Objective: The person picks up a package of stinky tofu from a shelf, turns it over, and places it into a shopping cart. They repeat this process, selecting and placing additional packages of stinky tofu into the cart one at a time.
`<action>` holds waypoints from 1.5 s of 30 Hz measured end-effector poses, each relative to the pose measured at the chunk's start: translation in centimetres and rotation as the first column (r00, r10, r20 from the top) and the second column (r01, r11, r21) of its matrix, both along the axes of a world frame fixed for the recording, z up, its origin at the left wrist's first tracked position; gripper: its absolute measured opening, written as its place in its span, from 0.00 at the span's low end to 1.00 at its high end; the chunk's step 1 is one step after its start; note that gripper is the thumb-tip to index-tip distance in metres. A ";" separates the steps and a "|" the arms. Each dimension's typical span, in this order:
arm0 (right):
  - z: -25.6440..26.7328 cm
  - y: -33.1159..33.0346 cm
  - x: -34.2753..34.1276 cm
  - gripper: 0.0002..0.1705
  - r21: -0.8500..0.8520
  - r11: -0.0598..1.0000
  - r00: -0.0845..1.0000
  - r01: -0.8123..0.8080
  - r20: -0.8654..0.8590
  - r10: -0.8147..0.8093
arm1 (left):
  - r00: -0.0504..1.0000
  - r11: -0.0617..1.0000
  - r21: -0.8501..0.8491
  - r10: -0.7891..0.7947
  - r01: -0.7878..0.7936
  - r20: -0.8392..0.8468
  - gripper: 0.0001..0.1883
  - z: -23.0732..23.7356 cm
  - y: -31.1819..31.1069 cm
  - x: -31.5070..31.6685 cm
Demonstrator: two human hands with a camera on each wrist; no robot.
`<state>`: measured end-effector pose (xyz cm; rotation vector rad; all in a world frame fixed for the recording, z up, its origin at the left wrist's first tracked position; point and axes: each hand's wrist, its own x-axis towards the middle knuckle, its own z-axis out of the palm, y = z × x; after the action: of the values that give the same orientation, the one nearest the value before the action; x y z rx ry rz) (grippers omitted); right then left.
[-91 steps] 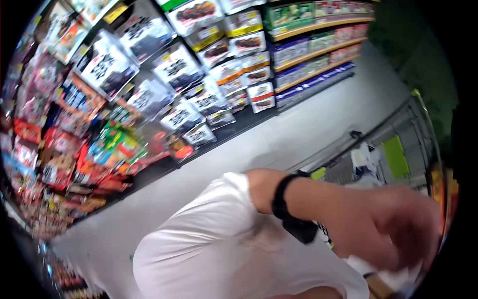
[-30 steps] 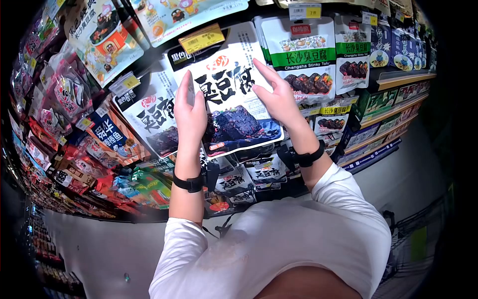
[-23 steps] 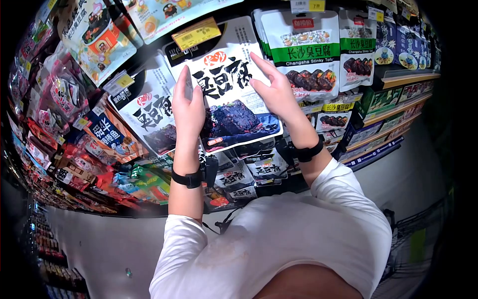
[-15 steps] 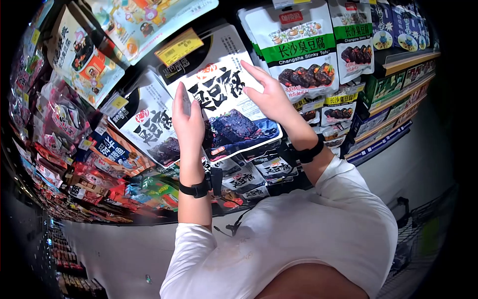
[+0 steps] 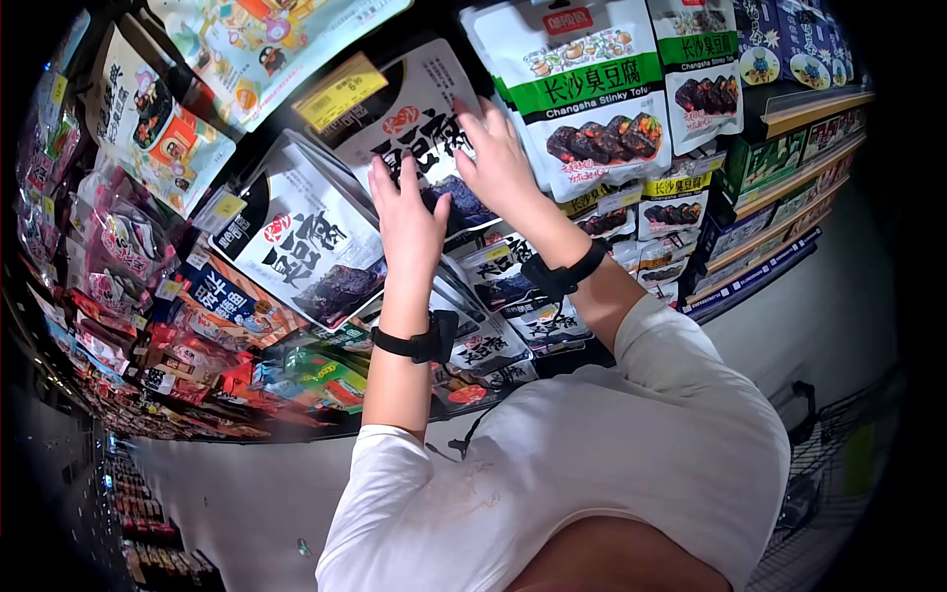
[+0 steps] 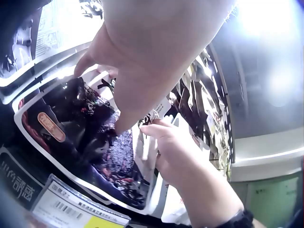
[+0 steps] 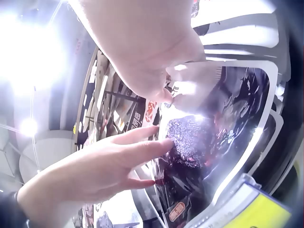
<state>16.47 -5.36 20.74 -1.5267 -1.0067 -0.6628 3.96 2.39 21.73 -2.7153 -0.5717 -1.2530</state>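
Observation:
A white and dark pouch of black stinky tofu (image 5: 464,202) hangs in the rack, its top tucked behind a yellow price tag (image 5: 340,91). Spread over the lower left of its front, my left hand (image 5: 409,222) touches it with extended fingers. My right hand (image 5: 503,173) lies against the right part of the same pouch, fingers reaching up over the printed characters. The right wrist view shows left fingertips (image 7: 159,142) on the glossy tofu picture. A matching pouch (image 5: 306,237) hangs just left of my left hand.
Green-banded stinky tofu pouches (image 5: 592,109) hang to the right, close to my right hand. Colourful snack bags (image 5: 128,237) crowd the left side. Stepped shelves (image 5: 789,187) stand far right, and a shopping cart (image 5: 838,474) is behind at lower right.
I have turned from the cart to the rack. Both hands, earlier at the pouch's two side edges, have shifted onto its front. The pouch now sits farther back.

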 end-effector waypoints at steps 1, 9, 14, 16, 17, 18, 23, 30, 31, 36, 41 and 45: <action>-0.2 0.1 -0.3 0.34 -0.001 1.000 1.000 -0.001 0.006 0.001 | 1.000 1.000 -0.002 0.021 -0.021 -0.006 0.36 0.0 -0.1 0.0; -5.1 -2.8 -5.6 0.36 -0.097 0.992 0.996 0.084 0.012 -0.083 | 0.998 0.995 -0.078 -0.062 0.060 -0.026 0.33 -4.0 -4.0 -2.4; -8.1 -8.5 -10.1 0.26 -0.162 0.981 0.993 -0.109 -0.057 0.101 | 0.971 0.970 -0.133 -0.218 0.205 -0.094 0.27 -6.7 -9.1 -6.4; -9.3 -11.9 -12.1 0.25 -0.150 0.956 0.956 -0.251 -0.193 0.220 | 0.948 0.951 -0.155 -0.289 0.268 -0.135 0.27 -8.1 -11.8 -8.0; -9.6 -14.1 -13.2 0.25 -0.178 0.953 0.950 -0.244 -0.241 0.198 | 0.929 0.930 -0.177 -0.346 0.321 -0.130 0.27 -8.8 -13.3 -8.6; -10.6 -15.8 -13.9 0.25 -0.165 0.952 0.942 -0.258 -0.260 0.211 | 0.915 0.915 -0.199 -0.379 0.350 -0.135 0.26 -9.8 -14.6 -9.2; -17.3 -28.8 -18.8 0.24 -0.211 0.977 0.965 -0.042 -0.263 -0.015 | 0.684 0.684 -0.406 -0.708 0.605 -0.173 0.21 -15.2 -25.1 -11.6; -25.3 -50.3 -24.3 0.30 -0.559 0.498 0.463 0.663 -0.216 -0.859 | 0.211 0.372 -0.606 -0.923 0.703 -0.322 0.29 -20.8 -39.4 -14.7; -25.5 -53.3 -25.3 0.33 -0.607 0.292 0.208 0.739 -0.206 -0.956 | 0.158 0.345 -0.634 -0.930 0.692 -0.333 0.29 -20.9 -40.9 -15.0; -33.2 -63.5 -25.4 0.48 -0.705 -0.012 -0.393 0.709 -0.380 -0.838 | 0.070 0.348 -0.625 -0.903 0.699 -0.425 0.29 -21.5 -47.1 -15.3; -39.2 -69.1 -24.3 0.45 -0.653 0.626 -0.280 0.427 -0.754 -0.595 | -0.080 0.333 -0.653 -0.852 0.680 -0.517 0.28 -22.9 -54.0 -14.8; -40.3 -69.3 -26.2 0.49 -0.621 0.639 -0.185 0.453 -0.767 -0.614 | -0.170 0.279 -0.651 -0.825 0.706 -0.538 0.27 -24.8 -59.7 -13.0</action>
<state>-9.72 -74.65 -19.54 -1.9771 0.8469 0.0725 -9.08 -57.35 -3.11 -3.1447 1.4577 0.5175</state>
